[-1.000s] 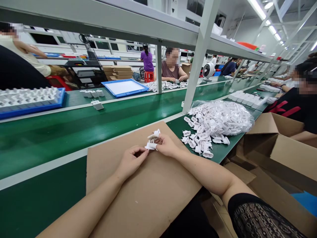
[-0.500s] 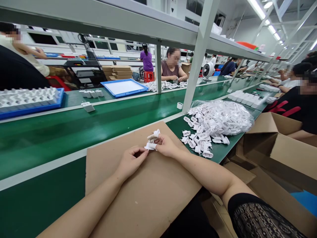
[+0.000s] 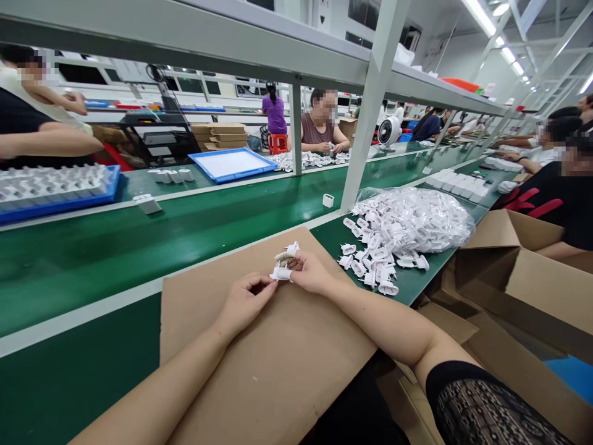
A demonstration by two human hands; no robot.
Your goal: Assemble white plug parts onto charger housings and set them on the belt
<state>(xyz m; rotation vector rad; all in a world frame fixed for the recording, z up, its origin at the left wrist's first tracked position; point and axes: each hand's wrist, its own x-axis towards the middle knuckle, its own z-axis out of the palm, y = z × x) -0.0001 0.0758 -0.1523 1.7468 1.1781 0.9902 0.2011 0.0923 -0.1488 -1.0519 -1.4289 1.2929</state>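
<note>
Over a sheet of brown cardboard (image 3: 259,358), both my hands meet at a small white two-pin plug piece (image 3: 278,273). My left hand (image 3: 244,301) pinches its near left end between thumb and finger. Closed around the same piece is my right hand (image 3: 311,270), with pale covers on its thumb and a finger. A second white plug piece (image 3: 293,247) shows just beyond the right fingers; whether they hold it or it lies on the cardboard, I cannot tell.
To the right lies a heap of white plug pieces (image 3: 370,256) beside a full clear plastic bag (image 3: 417,216). A green conveyor belt (image 3: 222,216) runs past, carrying white blocks (image 3: 328,200). A metal post (image 3: 370,117) rises ahead. Open cardboard boxes (image 3: 546,284) stand at right.
The white blocks on the belt have moved left. At far left, a co-worker's forearm has come into view above the blue tray. My hands have hardly moved, still at the plug piece.
</note>
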